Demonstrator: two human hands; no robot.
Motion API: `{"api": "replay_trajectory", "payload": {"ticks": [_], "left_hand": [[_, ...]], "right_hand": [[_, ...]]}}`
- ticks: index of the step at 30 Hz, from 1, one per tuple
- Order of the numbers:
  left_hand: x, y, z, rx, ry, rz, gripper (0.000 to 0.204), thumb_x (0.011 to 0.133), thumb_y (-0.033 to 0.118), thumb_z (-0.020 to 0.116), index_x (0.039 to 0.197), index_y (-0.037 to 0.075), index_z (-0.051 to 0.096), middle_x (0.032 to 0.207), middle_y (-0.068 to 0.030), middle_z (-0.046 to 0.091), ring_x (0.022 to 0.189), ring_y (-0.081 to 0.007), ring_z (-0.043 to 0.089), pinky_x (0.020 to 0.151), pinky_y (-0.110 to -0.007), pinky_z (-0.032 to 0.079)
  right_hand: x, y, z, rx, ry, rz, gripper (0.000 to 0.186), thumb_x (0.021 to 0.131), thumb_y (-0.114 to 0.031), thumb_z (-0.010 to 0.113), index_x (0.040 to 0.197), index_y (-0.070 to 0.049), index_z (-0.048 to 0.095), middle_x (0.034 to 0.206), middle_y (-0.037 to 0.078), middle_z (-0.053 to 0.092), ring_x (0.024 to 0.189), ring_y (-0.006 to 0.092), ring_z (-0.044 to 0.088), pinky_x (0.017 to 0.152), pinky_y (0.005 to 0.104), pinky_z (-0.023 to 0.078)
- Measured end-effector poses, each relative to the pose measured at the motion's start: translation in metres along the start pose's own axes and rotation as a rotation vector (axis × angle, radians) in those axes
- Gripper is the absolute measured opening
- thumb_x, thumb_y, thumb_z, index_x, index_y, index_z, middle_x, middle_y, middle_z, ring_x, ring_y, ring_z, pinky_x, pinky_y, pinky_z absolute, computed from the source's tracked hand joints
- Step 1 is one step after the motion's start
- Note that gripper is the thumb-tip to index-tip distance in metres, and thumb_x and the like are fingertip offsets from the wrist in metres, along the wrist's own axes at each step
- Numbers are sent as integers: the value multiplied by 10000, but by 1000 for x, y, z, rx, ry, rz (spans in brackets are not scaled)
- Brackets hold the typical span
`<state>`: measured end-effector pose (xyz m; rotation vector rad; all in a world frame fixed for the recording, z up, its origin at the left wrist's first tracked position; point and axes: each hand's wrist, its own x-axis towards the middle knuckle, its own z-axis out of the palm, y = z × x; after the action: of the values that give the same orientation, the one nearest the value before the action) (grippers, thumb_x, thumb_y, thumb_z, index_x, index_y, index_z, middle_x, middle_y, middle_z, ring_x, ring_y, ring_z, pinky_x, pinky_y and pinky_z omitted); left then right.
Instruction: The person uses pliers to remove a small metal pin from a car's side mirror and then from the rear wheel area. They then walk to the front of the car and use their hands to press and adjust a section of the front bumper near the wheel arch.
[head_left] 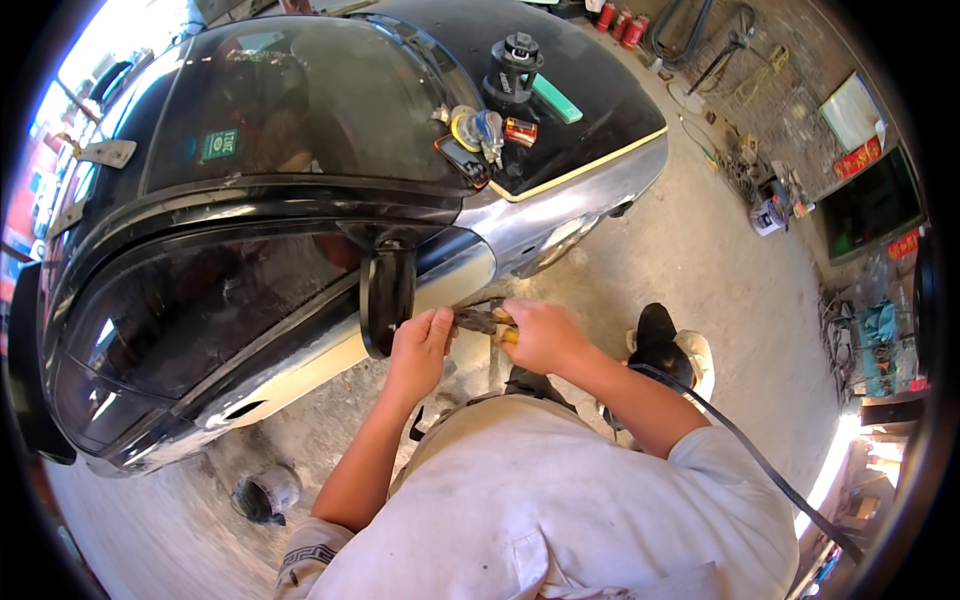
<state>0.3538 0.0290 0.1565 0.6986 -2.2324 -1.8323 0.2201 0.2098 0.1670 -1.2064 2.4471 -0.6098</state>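
In front of my body, just off the car's side mirror (388,298), both hands come together. My right hand (545,335) is closed round the yellow handles of a pair of pliers (480,320), whose dark jaws point left. At those jaws my left hand (420,345) is closed in a pinch between thumb and fingers. Whatever it grips there is too small and too covered to make out. The black car (330,240) stands at the left, with pale sanded patches along its door and fender.
On the bonnet lie a blue-and-yellow sander (476,130), a phone (462,161), a red can (520,131), a green block (557,99) and a black device with a handle (512,70). A bucket (268,493) stands lower left. A dark hose (770,460) crosses at right.
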Motion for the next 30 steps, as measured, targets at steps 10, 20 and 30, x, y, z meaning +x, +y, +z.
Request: {"api": "replay_trajectory", "payload": {"ticks": [10, 20, 30], "left_hand": [[27, -47, -1, 17, 137, -89, 514, 1063, 397, 535, 754, -5, 618, 588, -38, 550, 574, -123, 522, 562, -310, 416], [47, -56, -12, 73, 198, -52, 484, 1069, 379, 524, 780, 5, 626, 605, -35, 563, 569, -126, 524, 560, -314, 418], [68, -31, -29, -373, -121, -352, 696, 1062, 618, 363, 892, 17, 670, 691, -19, 583, 612, -131, 533, 614, -285, 423]], "right_hand": [[36, 9, 32, -71, -86, 28, 297, 836, -251, 639, 1033, -29, 622, 970, 200, 688, 922, 417, 681, 802, 506, 550], [67, 18, 52, -205, 102, -102, 280, 796, -193, 636, 1017, -23, 615, 951, 186, 675, 891, 379, 707, 761, 479, 577], [80, 31, 40, -297, 270, -214, 238, 736, -184, 698, 905, -50, 599, 859, 153, 652, 813, 355, 699, 674, 446, 573]]}}
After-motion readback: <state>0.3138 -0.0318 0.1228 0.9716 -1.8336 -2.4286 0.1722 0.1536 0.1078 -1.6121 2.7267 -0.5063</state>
